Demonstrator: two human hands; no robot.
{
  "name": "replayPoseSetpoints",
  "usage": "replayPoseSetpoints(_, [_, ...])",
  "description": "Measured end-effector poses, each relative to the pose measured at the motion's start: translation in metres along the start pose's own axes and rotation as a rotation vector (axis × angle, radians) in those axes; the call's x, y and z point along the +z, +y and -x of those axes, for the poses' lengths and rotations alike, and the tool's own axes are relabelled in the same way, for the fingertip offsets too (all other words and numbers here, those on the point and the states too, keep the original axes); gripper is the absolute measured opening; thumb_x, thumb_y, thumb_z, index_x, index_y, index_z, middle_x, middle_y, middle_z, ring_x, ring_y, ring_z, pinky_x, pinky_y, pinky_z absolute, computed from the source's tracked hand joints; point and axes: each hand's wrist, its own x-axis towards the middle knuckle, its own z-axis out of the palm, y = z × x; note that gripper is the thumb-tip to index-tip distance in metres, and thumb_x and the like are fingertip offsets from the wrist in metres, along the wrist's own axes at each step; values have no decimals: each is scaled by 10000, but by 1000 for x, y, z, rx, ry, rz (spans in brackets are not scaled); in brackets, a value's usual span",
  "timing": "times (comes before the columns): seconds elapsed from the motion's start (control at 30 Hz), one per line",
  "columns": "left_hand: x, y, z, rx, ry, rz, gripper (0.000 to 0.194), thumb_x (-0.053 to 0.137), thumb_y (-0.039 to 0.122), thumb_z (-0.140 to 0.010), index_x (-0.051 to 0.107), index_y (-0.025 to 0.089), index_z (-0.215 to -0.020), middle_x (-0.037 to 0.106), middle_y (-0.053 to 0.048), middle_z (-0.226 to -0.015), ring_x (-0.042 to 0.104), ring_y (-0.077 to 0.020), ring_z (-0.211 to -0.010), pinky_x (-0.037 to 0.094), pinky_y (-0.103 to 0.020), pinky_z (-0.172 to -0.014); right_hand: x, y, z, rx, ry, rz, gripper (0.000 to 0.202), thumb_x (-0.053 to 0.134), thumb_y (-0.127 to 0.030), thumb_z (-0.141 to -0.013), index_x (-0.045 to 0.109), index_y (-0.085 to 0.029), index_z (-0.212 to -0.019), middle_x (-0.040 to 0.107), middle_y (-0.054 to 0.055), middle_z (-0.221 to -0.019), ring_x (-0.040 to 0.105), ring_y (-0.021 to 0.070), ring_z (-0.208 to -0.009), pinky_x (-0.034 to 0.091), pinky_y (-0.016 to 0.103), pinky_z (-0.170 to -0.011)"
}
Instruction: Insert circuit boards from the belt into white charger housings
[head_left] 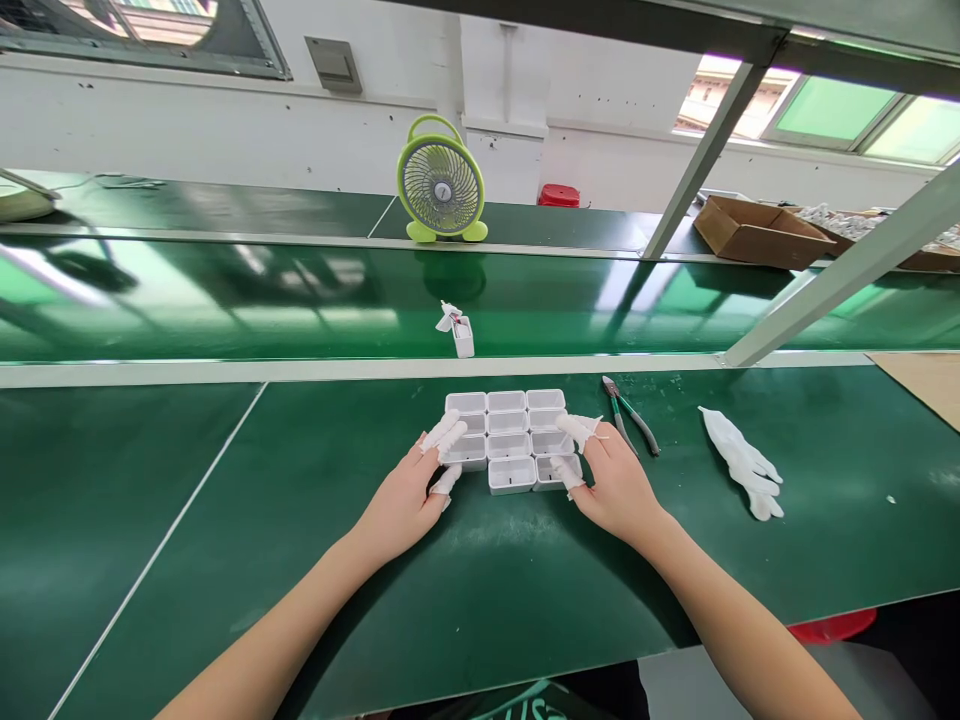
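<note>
Bare hands frame a close-packed block of small white boxes [511,482] at the middle of a green bench [525,600]. The left hand [405,500] has its thumb and fingers parted and unclenched, white-wrapped fingertips [446,435] against the block's left side. The right hand [619,485], also loosely spread, lays a wrapped finger and thumb on the right-hand column. Both forearms reach in from the near edge, palms down and angled inward; the fingers cover parts of the outer boxes. Pliers [636,420] lie just beyond the right hand, a white glove [741,455] farther right. Behind the rail [360,372] sit a lone white box [463,337], a green fan [442,190] and, at right, a carton [757,232].
</note>
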Motion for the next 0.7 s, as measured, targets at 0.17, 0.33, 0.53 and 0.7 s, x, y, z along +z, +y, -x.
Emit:
replayPoseSetpoints(0.17, [-5,15,0,1,65,32,656,459,334,-967,282,215,-1587,373,-141,-1633,379,-312,-1499,427,-498,-1169,-7,-2,-1,121,-92,-145,498,534,-281,-985,437,-167,-1459,670,182,-1206,629,330,-1115,588,506,-887])
replayPoseSetpoints(0.33, [-6,17,0,-66,99,39,764,533,459,-954,222,216,-1608,358,-155,-1639,383,-346,-1493,461,-506,-1137,-14,-6,-3,300,-306,-286,696,593,-437,-965,320,-187,-1555,529,204,-1462,483,363,-1388,537,550,-1027])
replayPoseSetpoints(0.53, [-2,14,0,-132,32,37,676,499,463,-960,329,212,-1564,471,-141,-1571,483,-347,-1424,456,-501,-1132,-16,-10,-6,401,-456,-275,827,668,-531,-906,306,-208,-1576,442,217,-1542,282,362,-1541,448,565,-1142])
replayPoseSetpoints(0.7, [1,11,1,-164,-8,-8,598,494,396,-937,454,169,-1489,511,-145,-1542,323,-403,-1515,395,-592,-1167,-13,-10,-4,393,-498,-263,825,724,-464,-885,344,-170,-1556,502,230,-1473,274,356,-1546,445,542,-1150])
